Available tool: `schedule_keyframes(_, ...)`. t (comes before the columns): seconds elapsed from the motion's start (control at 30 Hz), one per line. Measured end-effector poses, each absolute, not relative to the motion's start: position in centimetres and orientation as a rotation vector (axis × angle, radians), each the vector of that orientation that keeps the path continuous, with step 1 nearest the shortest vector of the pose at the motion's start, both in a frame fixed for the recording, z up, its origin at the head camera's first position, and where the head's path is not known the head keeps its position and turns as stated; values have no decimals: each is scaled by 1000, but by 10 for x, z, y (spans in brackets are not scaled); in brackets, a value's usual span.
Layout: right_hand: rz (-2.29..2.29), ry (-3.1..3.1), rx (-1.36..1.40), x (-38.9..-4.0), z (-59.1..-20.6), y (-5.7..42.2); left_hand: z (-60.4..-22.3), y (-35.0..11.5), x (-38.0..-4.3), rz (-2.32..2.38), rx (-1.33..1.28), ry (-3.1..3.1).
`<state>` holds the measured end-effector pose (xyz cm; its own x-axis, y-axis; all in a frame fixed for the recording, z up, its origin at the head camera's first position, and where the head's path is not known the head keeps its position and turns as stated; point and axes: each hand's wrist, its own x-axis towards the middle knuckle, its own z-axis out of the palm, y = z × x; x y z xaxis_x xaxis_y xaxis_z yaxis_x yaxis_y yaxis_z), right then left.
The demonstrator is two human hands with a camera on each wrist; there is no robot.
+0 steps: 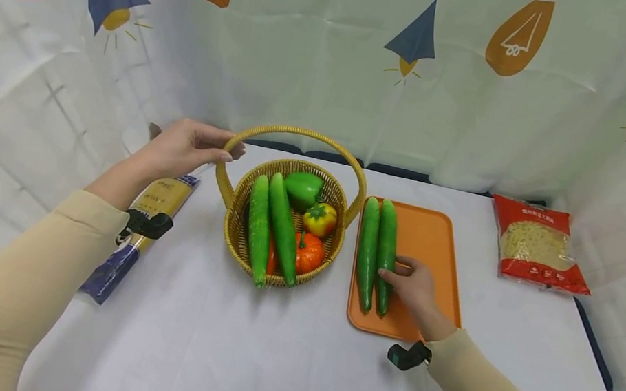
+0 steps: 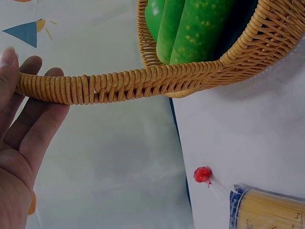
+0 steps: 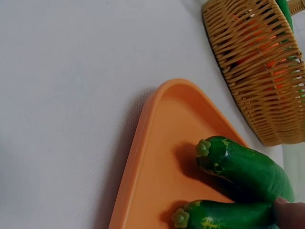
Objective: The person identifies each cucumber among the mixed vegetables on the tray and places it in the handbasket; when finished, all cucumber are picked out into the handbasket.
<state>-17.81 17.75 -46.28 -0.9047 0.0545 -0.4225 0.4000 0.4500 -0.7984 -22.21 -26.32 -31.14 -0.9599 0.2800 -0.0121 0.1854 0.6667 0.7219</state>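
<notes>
My left hand (image 1: 186, 145) grips the left side of the handle (image 1: 299, 131) of a yellow wicker basket (image 1: 230, 237); the left wrist view shows fingers and thumb around it. Two cucumbers (image 1: 259, 231) lean in the basket beside a green bell pepper (image 1: 303, 189), a yellow-and-red pepper (image 1: 320, 219) and an orange-red pepper (image 1: 309, 255). On an orange tray (image 1: 428, 237) lie two darker cucumbers (image 1: 368, 247), side by side. My right hand (image 1: 413, 286) holds the right-hand cucumber (image 1: 388, 237) with thumb and fingers; in the right wrist view only a thumb tip (image 3: 288, 213) shows.
Left of the basket lies a blue-and-yellow pack of long noodles (image 1: 162, 197), partly under the left forearm. A small red lollipop (image 2: 202, 174) is near it. A red bag of pasta (image 1: 537, 245) lies at the back right. A printed curtain (image 1: 322, 71) hangs behind the table.
</notes>
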Motion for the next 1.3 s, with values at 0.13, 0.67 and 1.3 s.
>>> schedule_keyframes(0.13,-1440,2368,375,-177,-464,177,-312,-264,-223,1160,379,2761)
schedule_keyframes(0.67,-1469,2333,397,-177,-464,187,-313,-263,-224,1173,375,2757)
schedule_keyframes(1.3,-1432,2406,324,-177,-437,196,-312,-263,-223,1171,392,2757)
